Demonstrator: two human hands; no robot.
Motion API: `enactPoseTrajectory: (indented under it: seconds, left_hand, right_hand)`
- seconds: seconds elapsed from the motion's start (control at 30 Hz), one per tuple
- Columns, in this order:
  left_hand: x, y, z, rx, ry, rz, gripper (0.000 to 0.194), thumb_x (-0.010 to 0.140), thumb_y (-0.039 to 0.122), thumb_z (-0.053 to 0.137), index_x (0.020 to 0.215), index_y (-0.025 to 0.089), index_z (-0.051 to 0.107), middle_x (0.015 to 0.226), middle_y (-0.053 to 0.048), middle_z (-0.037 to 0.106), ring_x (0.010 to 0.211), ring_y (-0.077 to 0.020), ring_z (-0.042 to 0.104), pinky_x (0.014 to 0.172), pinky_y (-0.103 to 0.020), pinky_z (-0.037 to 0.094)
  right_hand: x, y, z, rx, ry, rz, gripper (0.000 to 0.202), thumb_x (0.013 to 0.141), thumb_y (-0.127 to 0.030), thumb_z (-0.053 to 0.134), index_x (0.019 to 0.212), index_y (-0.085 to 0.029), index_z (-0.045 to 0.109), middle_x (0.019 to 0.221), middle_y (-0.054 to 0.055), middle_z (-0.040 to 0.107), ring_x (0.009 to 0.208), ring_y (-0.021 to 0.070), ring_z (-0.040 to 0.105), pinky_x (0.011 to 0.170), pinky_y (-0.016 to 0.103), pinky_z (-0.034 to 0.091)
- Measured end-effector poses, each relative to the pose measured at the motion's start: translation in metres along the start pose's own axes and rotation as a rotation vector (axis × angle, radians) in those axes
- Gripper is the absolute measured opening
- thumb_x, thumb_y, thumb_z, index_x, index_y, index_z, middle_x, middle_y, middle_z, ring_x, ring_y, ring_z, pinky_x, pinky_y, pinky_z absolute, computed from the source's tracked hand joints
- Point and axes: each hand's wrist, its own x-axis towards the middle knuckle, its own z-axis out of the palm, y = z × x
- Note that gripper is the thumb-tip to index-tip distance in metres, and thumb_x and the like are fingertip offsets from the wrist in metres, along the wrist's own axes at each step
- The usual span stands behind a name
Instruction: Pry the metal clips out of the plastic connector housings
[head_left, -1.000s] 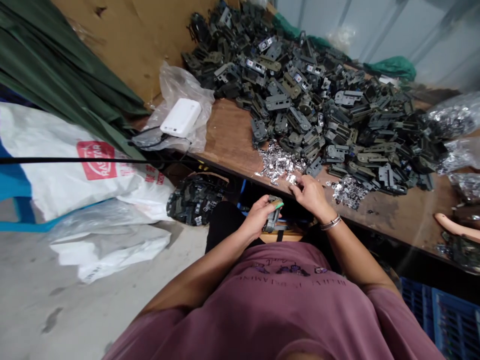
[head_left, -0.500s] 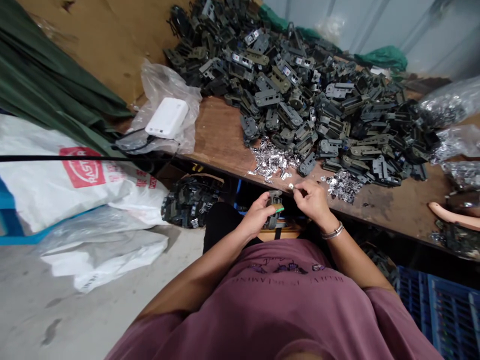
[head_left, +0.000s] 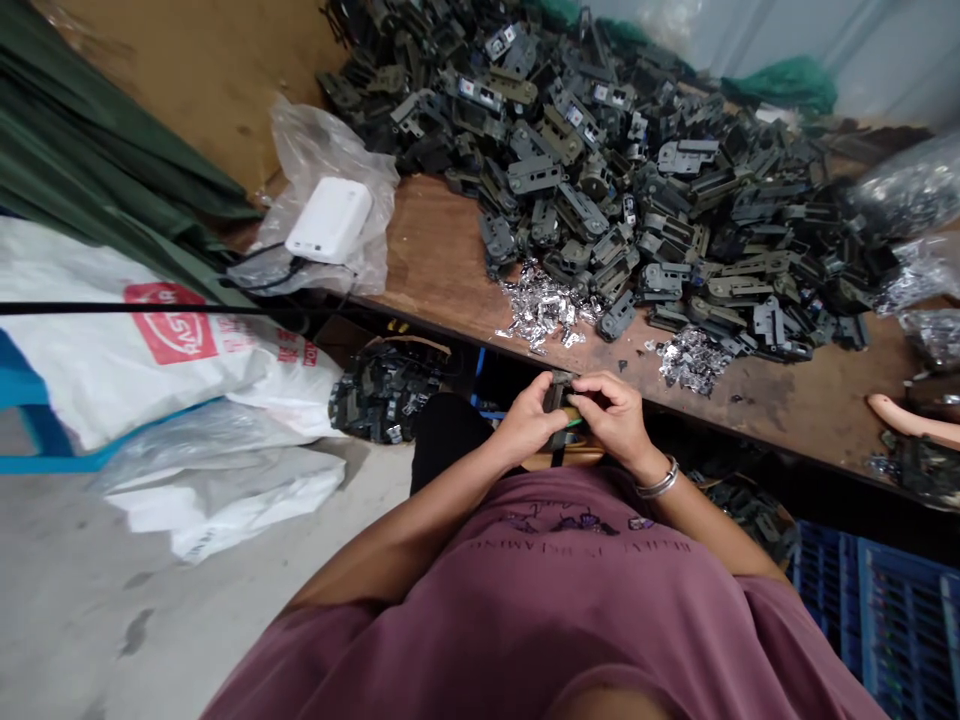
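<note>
Head cam: L hand [head_left: 526, 420] is gripping dark part [head_left: 554, 394], ctr frame, long axis running approx up-down; R hand [head_left: 619, 414], curled, is meeting its right side, grip unclear.

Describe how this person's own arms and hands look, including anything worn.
Short, loose mauve fabric sleeves leave both forearms bare. A shiny silver metal bangle circles the right wrist. On the left hand, the thumb seems to wear a yellowish, green-edged covering; the right hand shows no glove.
</note>
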Motion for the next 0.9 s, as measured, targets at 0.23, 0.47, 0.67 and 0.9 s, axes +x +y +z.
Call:
enactPoseTrajectory:
  seconds: [0.23, 0.47, 0.67, 0.9]
  left_hand:
    - [0.0, -0.002, 0.0, 0.056, 0.035, 0.013, 0.035, 0.063, 0.021, 0.065, 0.096, 0.018, 0.054, 0.089, -0.001, 0.061, 0.081, -0.0152, 0.055, 0.073, -0.028, 0.045]
    - [-0.001, -0.003, 0.001, 0.125, 0.051, 0.047, 0.033, 0.064, 0.017, 0.061, 0.096, 0.017, 0.052, 0.088, 0.0, 0.06, 0.079, -0.0141, 0.055, 0.072, -0.027, 0.045]
    - [-0.001, -0.005, 0.001, 0.249, 0.085, 0.052, 0.028, 0.065, 0.016, 0.06, 0.092, 0.017, 0.052, 0.082, 0.001, 0.058, 0.074, -0.0132, 0.052, 0.068, -0.025, 0.043]
    - [-0.001, -0.006, 0.002, 0.33, 0.08, 0.071, 0.026, 0.067, 0.015, 0.06, 0.091, 0.018, 0.051, 0.078, 0.003, 0.055, 0.071, -0.012, 0.052, 0.067, -0.024, 0.043]
  right_hand:
    - [-0.005, 0.005, 0.001, -0.047, 0.007, -0.004, 0.009, 0.083, -0.018, 0.066, 0.087, -0.023, 0.072, 0.088, 0.002, 0.072, 0.081, 0.0159, 0.066, 0.077, 0.032, 0.054]
    - [-0.006, 0.003, 0.002, -0.063, 0.021, -0.056, 0.012, 0.083, -0.015, 0.065, 0.087, -0.023, 0.072, 0.086, 0.002, 0.072, 0.08, 0.0157, 0.067, 0.076, 0.031, 0.055]
    - [-0.009, 0.002, 0.002, -0.16, 0.031, -0.115, 0.013, 0.086, -0.015, 0.061, 0.088, -0.023, 0.072, 0.088, 0.004, 0.073, 0.082, 0.017, 0.068, 0.078, 0.033, 0.056]
    - [-0.011, 0.004, 0.001, -0.14, 0.034, -0.116, 0.012, 0.088, -0.016, 0.061, 0.088, -0.023, 0.071, 0.089, 0.005, 0.073, 0.083, 0.0168, 0.069, 0.077, 0.033, 0.057]
